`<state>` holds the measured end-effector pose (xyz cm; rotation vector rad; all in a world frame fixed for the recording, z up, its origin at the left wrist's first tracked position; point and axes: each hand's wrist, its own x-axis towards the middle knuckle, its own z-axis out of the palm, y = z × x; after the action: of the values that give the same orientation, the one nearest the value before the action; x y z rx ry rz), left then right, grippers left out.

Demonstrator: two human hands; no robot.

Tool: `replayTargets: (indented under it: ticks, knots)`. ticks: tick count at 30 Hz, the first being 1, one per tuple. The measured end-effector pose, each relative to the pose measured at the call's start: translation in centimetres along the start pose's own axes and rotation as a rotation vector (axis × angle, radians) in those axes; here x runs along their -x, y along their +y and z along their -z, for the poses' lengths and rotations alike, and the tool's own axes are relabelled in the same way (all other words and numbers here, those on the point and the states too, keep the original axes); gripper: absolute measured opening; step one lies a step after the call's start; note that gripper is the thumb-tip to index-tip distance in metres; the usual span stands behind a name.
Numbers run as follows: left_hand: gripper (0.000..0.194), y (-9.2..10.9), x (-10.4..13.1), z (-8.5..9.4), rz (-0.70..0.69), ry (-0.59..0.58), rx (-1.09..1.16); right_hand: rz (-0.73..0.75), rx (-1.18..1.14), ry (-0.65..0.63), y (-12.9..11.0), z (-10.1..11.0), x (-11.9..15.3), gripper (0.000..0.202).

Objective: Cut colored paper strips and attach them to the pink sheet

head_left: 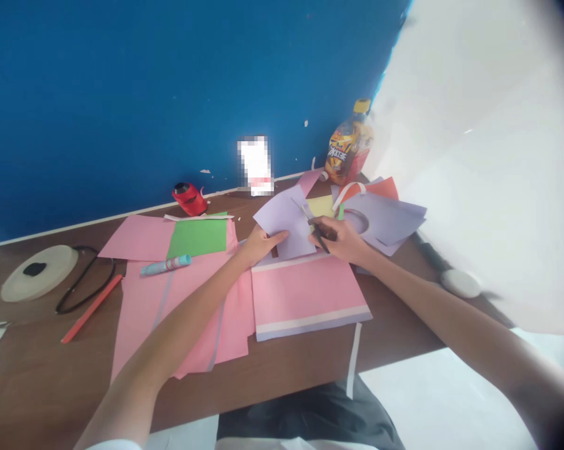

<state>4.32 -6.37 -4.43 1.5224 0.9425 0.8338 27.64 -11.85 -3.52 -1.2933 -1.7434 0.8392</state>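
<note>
My left hand (262, 244) pinches the lower left edge of a light purple sheet of paper (286, 215), thumb lying on top. In my right hand (338, 237) is a pair of dark-handled scissors (319, 236), its blades at the right edge of the purple sheet. Below both hands lies a pink sheet with white and purple bands (310, 290). To the left, a green piece of paper (198, 236) and a light blue glue stick (166, 265) rest on pink papers (141, 294).
At the back stand a drink bottle (350, 147), a blurred bright phone-like object (256, 164) and a red object (189, 199). More purple sheets (389, 215) lie right. A white lid (40, 273) and red stick (92, 309) are left. A paper strip (354, 360) overhangs the front edge.
</note>
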Motion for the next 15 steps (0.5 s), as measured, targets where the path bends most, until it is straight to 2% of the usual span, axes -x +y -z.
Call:
replayTargets:
  ticks: [7,11,15]
  knots:
    - [0.046,0.66,0.39,-0.02,0.069,-0.052,-0.117,-0.012,-0.006,-0.012,-0.44,-0.29,0.05,0.037]
    - [0.049,0.22,0.18,-0.09,0.02,-0.084,-0.089,0.017,0.045,-0.006,-0.53,-0.47,-0.04,0.039]
    - [0.05,-0.12,0.08,-0.09,0.02,-0.065,-0.069,0.015,0.047,-0.002,-0.39,-0.53,-0.13,0.036]
